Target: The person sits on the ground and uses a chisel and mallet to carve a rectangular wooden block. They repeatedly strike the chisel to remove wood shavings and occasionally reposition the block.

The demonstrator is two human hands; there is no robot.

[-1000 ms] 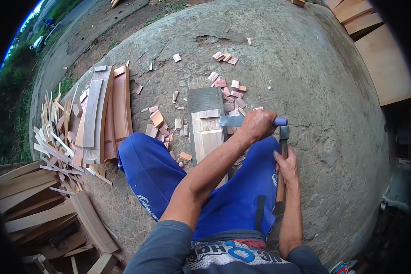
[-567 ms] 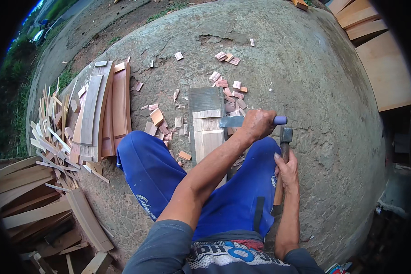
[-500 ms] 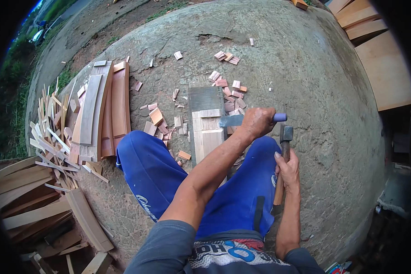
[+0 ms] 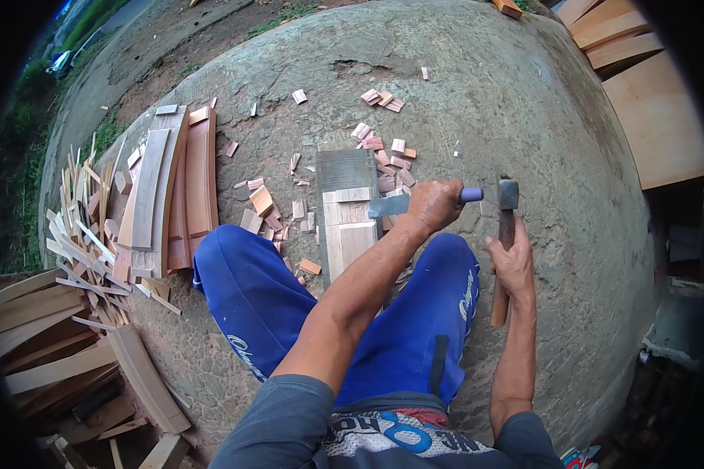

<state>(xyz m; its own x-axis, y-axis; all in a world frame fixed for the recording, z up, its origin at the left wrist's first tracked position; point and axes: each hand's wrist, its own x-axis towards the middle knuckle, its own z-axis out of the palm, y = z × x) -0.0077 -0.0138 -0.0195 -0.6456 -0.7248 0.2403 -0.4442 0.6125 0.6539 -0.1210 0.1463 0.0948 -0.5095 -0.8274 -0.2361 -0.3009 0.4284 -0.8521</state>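
Observation:
My left hand (image 4: pixel 436 205) is wrapped round a wide chisel, gripping it near its purple handle (image 4: pixel 472 195). The flat grey blade (image 4: pixel 389 206) points left, its edge at the right side of a pale wooden piece (image 4: pixel 353 248). That edge meets the recess between a small raised block and a longer raised part. Beneath the wood lies a dark grey board (image 4: pixel 346 168) between my knees. To the right, my right hand (image 4: pixel 515 266) holds a hammer by its wooden handle; the metal head (image 4: pixel 508 193) stands upright, apart from the chisel.
Wood chips (image 4: pixel 262 201) lie scattered around the board. On the left are stacked shaped boards (image 4: pixel 150 191), a heap of thin offcuts (image 4: pixel 86 250) and larger planks (image 4: pixel 47 332). Wide wooden panels (image 4: pixel 655 117) stand at the far right. The ground is rough concrete (image 4: pixel 555 313).
My right hand has lifted the hammer away from my right knee, up and to the right. My left hand still holds the chisel at the wood; the whole view has shifted slightly.

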